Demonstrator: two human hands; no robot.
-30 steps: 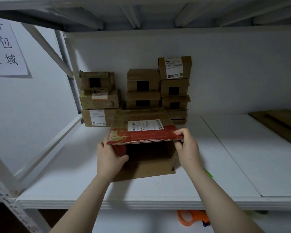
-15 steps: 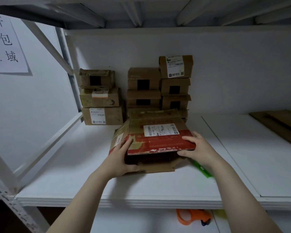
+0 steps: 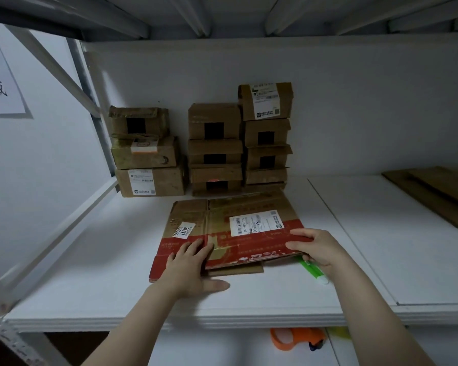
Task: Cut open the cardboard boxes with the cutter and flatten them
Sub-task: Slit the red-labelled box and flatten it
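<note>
The left hand (image 3: 188,265) is pressing, fingers straight and wide, on the flattened box (image 3: 238,223), which is lying on the shelf (image 3: 90,273). The right hand (image 3: 317,249) is gripping its right edge; the green cutter (image 3: 311,270) is lying just under that hand.

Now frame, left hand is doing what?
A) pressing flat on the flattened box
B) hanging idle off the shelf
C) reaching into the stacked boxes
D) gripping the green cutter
A: the left hand lies with straight fingers on the flattened box, on its red band; the green cutter lies on the shelf by the right hand.
</note>
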